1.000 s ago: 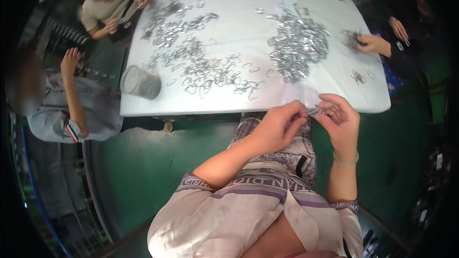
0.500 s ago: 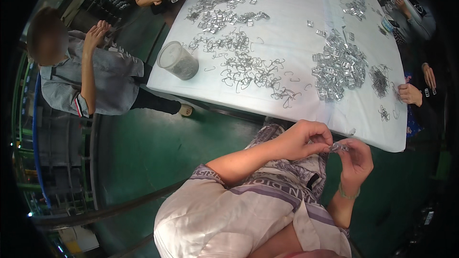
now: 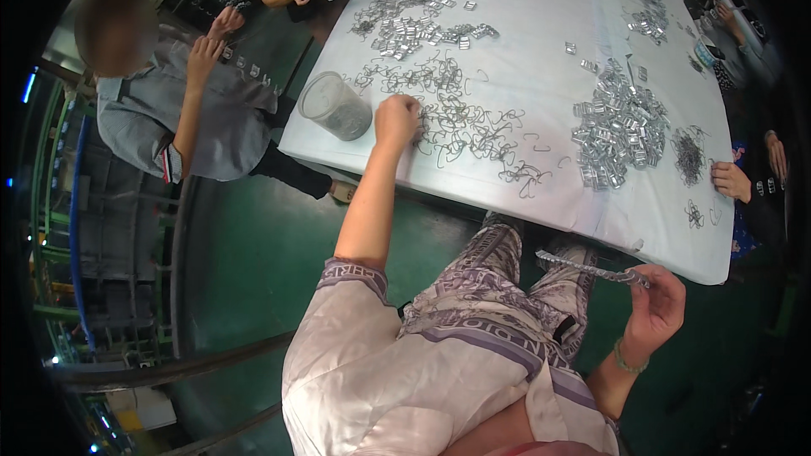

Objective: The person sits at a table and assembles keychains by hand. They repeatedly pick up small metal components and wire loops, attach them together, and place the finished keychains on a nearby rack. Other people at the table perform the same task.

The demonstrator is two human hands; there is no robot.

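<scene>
My right hand [image 3: 655,312] pinches one end of a thin strip of small silver metal pieces [image 3: 587,266]. The strip reaches out to the left, just off the table's front edge. At the table's front left, my left hand [image 3: 395,122] rests on the near side of a spread of bent wire hooks [image 3: 473,131]. Its fingers are curled and the tips are hidden, so anything in them cannot be made out. Right beside that hand stands a clear plastic tub [image 3: 335,107].
A white-covered table [image 3: 549,59] fills the far side. On it lie a heap of silver metal pieces [image 3: 621,127], smaller wire piles [image 3: 691,156] and another cluster of pieces [image 3: 414,34]. Several people work around it, one standing at the left [image 3: 186,84].
My left hand has left my right hand and gone forward and left to the wire hooks. The strip now shows at full length from my right hand. The view has shifted slightly.
</scene>
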